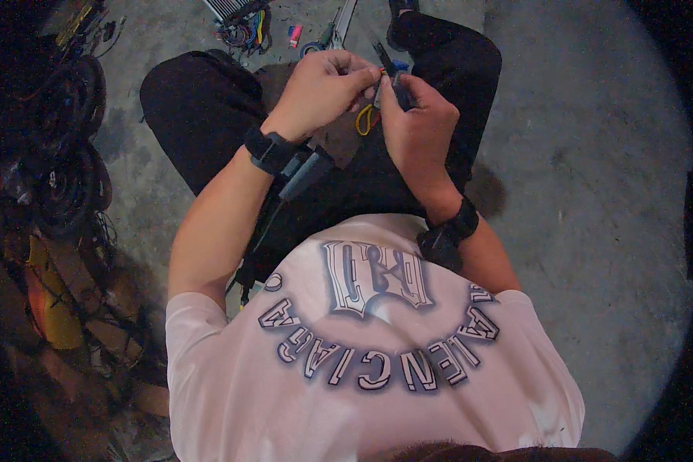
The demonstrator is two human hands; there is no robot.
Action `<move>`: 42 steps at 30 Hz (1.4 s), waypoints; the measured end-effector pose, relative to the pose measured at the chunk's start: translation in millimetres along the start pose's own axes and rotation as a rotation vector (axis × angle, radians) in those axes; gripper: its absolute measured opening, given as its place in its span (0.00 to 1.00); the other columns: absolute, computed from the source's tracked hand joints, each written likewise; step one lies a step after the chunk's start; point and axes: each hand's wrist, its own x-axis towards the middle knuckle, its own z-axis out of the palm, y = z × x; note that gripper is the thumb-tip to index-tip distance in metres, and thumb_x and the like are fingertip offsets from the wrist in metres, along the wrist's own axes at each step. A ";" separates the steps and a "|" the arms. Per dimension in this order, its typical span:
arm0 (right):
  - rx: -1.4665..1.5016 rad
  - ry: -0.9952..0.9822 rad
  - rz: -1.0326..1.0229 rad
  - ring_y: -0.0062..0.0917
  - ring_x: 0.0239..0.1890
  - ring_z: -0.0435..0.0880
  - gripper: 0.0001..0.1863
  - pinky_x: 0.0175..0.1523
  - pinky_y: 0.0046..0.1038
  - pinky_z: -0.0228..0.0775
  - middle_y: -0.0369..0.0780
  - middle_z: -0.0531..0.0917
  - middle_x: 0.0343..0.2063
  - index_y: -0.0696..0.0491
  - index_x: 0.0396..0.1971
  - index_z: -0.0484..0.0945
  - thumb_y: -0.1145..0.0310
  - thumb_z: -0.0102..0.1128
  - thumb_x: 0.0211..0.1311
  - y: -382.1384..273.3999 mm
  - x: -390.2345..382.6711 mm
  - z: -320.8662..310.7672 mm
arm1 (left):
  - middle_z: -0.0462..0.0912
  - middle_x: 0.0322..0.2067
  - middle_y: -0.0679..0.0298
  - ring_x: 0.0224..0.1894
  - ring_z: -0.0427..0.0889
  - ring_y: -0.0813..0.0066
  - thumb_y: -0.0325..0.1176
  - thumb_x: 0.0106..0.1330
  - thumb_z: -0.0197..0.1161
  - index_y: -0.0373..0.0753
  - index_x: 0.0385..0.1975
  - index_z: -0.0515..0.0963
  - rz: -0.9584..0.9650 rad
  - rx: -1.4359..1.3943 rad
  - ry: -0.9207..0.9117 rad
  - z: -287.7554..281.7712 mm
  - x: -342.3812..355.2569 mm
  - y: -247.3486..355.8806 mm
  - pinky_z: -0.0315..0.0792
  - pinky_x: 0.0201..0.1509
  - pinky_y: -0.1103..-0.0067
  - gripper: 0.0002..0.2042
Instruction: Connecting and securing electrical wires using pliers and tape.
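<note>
Above my lap, both hands are close together. My left hand [323, 88] pinches thin coloured wires, with red and yellow strands showing at the fingertips. A yellow wire loop [366, 120] hangs just below, between the hands. In my right hand [422, 115] is a slim black knife-like tool [385, 58], its narrow end pointing up and away past my left fingertips. The fingers wrap the tool's thicker part, and the wires meet it near the right thumb. A small blue piece shows behind the tool; I cannot make out what it is.
On the grey concrete floor ahead lie a finned metal unit [231, 8], a bundle of coloured wires [246, 32], a small red piece [294, 34] and a long metal strip [345, 21]. Coiled black cables [69, 177] and brown cardboard [65, 308] crowd the left side.
</note>
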 end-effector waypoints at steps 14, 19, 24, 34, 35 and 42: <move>0.026 -0.007 -0.144 0.38 0.31 0.86 0.11 0.38 0.32 0.76 0.45 0.86 0.29 0.57 0.34 0.84 0.66 0.70 0.54 34.8 6.6 -35.5 | 0.81 0.25 0.71 0.25 0.74 0.87 0.37 0.68 0.62 0.36 0.35 0.82 0.073 0.268 0.045 -6.4 -1.8 -2.7 0.67 0.28 0.85 0.10; 0.170 -0.209 0.084 0.28 0.26 0.85 0.14 0.34 0.27 0.74 0.45 0.86 0.25 0.59 0.35 0.85 0.64 0.71 0.53 36.4 13.3 -34.5 | 0.82 0.26 0.69 0.29 0.76 0.84 0.37 0.67 0.62 0.35 0.37 0.83 0.150 0.295 0.063 -8.2 -1.6 -3.9 0.70 0.34 0.82 0.11; 0.208 -0.270 0.129 0.17 0.25 0.82 0.15 0.33 0.22 0.73 0.41 0.86 0.24 0.61 0.35 0.85 0.64 0.71 0.53 36.1 16.4 -29.5 | 0.83 0.28 0.68 0.29 0.77 0.83 0.36 0.68 0.62 0.34 0.38 0.83 0.152 0.295 0.064 -12.4 -1.5 -8.1 0.71 0.35 0.81 0.11; 0.203 -0.425 0.014 0.20 0.31 0.84 0.16 0.39 0.23 0.75 0.42 0.87 0.29 0.63 0.35 0.84 0.67 0.71 0.51 31.0 38.4 -34.9 | 0.82 0.27 0.69 0.27 0.76 0.84 0.37 0.68 0.62 0.34 0.39 0.83 0.242 0.293 0.022 -23.0 -1.1 -12.4 0.70 0.32 0.83 0.12; 0.203 -0.435 0.020 0.20 0.31 0.84 0.16 0.39 0.23 0.75 0.42 0.87 0.29 0.63 0.35 0.84 0.67 0.71 0.51 29.6 39.0 -34.8 | 0.82 0.27 0.69 0.27 0.76 0.84 0.37 0.68 0.62 0.34 0.39 0.83 0.218 0.286 0.024 -24.4 -0.8 -12.3 0.70 0.32 0.83 0.12; 0.154 -0.421 0.012 0.21 0.31 0.85 0.15 0.39 0.24 0.75 0.43 0.87 0.30 0.61 0.35 0.84 0.65 0.70 0.52 27.3 40.0 -30.8 | 0.82 0.31 0.69 0.29 0.77 0.84 0.37 0.69 0.61 0.35 0.45 0.80 0.174 0.199 -0.016 -27.1 0.1 -10.3 0.71 0.32 0.84 0.13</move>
